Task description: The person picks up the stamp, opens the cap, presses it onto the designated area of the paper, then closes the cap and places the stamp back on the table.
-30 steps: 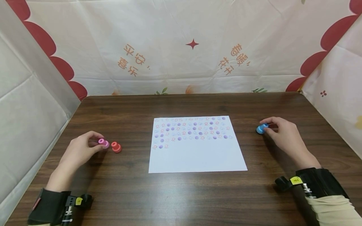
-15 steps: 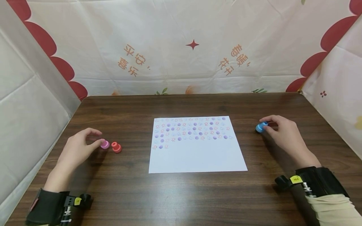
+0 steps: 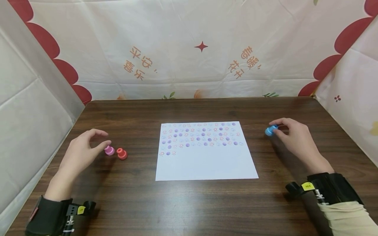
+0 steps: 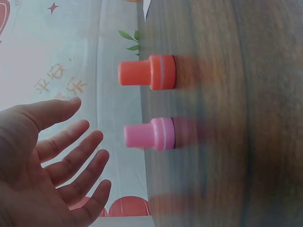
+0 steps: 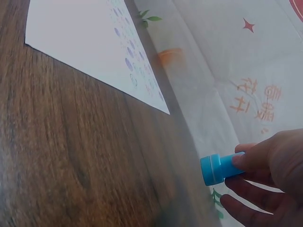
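My left hand (image 3: 83, 152) hovers just above a pink toy stamp (image 3: 109, 150), its fingers apart and nothing held. In the left wrist view the pink stamp (image 4: 150, 134) stands upright on the table, with a gap between it and the fingertips. Beside it stands a red stamp (image 3: 121, 153), also upright. On the right, my right hand (image 3: 295, 139) pinches a blue stamp (image 3: 270, 130) between thumb and fingers. The right wrist view shows the blue stamp (image 5: 215, 169) gripped by its narrow handle, the wide capped end pointing away from the palm.
A white sheet of paper (image 3: 203, 164) lies mid-table, its upper part covered in rows of small purple, red and blue prints. The dark wood table (image 3: 177, 209) ends at a pale printed cloth (image 3: 189, 65) behind and at both sides.
My left hand has let go of the pink stamp, now standing beside the red one, and has risen off it. My right hand has moved slightly up and left with the blue stamp.
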{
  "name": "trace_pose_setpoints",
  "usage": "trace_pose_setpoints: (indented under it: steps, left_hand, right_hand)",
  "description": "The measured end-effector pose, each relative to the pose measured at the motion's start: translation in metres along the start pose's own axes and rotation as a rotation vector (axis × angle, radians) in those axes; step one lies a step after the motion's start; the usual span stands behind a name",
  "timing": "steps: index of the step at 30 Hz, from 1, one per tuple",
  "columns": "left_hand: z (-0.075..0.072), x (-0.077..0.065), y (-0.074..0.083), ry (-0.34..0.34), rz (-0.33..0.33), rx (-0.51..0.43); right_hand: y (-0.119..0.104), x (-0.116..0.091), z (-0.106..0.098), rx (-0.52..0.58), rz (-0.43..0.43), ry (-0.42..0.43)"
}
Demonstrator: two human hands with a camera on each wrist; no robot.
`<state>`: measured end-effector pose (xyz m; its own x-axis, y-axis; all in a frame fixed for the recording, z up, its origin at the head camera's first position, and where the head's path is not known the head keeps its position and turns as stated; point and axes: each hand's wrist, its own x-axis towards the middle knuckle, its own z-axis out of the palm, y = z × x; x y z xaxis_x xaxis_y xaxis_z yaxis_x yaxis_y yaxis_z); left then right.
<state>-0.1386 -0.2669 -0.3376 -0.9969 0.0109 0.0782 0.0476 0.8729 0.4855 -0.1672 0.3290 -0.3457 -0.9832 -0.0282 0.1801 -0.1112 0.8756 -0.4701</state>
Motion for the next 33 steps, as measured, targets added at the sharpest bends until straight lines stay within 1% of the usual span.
trace_pose_setpoints:
  steps: [10,18,28,33]
  left_hand:
    - [-0.004,0.002,0.014,0.011,0.026,-0.030]
    - [-0.007,0.003,0.029,-0.020,0.036,-0.066]
    - [-0.001,0.006,0.045,-0.054,0.048,-0.127]
    - [0.001,0.006,0.053,-0.042,0.072,-0.157]
  right_hand:
    - [-0.008,0.002,-0.002,0.012,-0.026,0.016]
    - [-0.020,0.005,-0.002,0.024,-0.028,0.018]
    - [-0.034,0.009,0.005,0.059,-0.043,0.025]
    - [-0.041,0.010,0.007,0.077,-0.048,0.030]
